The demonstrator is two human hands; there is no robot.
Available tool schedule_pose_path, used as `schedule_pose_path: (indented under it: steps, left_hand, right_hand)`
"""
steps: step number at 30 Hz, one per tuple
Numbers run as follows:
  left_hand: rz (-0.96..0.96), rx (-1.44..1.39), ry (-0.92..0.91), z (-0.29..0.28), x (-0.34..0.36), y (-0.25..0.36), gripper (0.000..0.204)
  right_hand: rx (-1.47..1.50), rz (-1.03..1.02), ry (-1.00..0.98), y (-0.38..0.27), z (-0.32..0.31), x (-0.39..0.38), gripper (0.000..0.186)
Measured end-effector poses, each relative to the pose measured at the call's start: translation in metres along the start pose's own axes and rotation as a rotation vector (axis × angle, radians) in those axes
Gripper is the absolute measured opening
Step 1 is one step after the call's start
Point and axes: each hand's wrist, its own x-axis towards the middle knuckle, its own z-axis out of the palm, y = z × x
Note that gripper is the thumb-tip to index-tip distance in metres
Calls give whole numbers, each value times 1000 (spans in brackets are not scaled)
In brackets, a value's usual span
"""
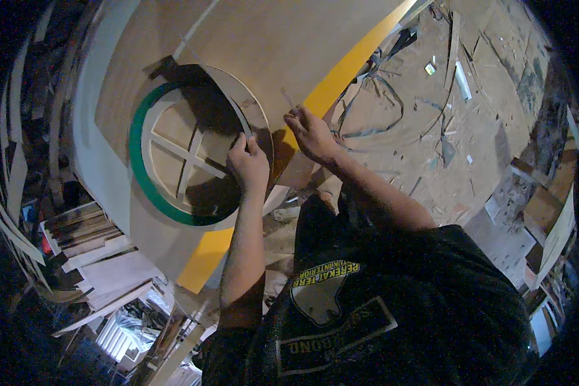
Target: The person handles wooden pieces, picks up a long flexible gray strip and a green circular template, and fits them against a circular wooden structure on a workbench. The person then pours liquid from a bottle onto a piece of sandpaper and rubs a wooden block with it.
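A round wooden ring piece with a green band (137, 145) along its side lies on a large pale wooden panel (270, 38). Inside the ring is a cross of pale bars (190, 155). My left hand (249, 166) is closed at the ring's right side, pinching a thin, narrow strip (233, 100) that curves along the rim. Just right of the ring, over the panel's yellow edge (347, 69), my right hand (312, 136) is closed on a small, thin, pale piece (287, 98), too blurred to name.
Stacked boards (100, 248) stand at the lower left. On the right, the dusty floor (424, 154) holds wood scraps, a dark looped strap (392, 103) and a light offcut (462, 81). More boards (547, 212) lean at the far right.
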Motion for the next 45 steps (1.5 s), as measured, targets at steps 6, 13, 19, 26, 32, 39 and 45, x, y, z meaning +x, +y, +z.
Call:
schedule_pose_path:
  steps: [6, 13, 19, 26, 32, 39, 45]
  left_hand:
    - [28, -35, 16, 4, -2, -10, 24]
    - [31, -34, -10, 4, 1, -11, 25]
    - [-3, -23, -106, 0, 2, -13, 21]
    - [94, -28, -32, 1, 1, -15, 16]
    - [13, -63, -40, 7, -1, -19, 20]
    - [-31, -42, -10, 0, -3, -3, 18]
    - [-6, -26, -90, -3, 3, -5, 27]
  right_hand:
    - [-395, -191, -253, -26, -11, -16, 33]
    - [-637, -101, -243, -32, 10, -10, 31]
    - [-535, -99, -246, -55, -6, -17, 32]
    - [-520, -85, -238, -37, 4, -9, 33]
    - [-563, -45, -322, -27, 6, 2, 34]
    - [-455, -50, -244, -38, 1, 1, 30]
    - [-341, -62, -118, -27, -31, 12, 38]
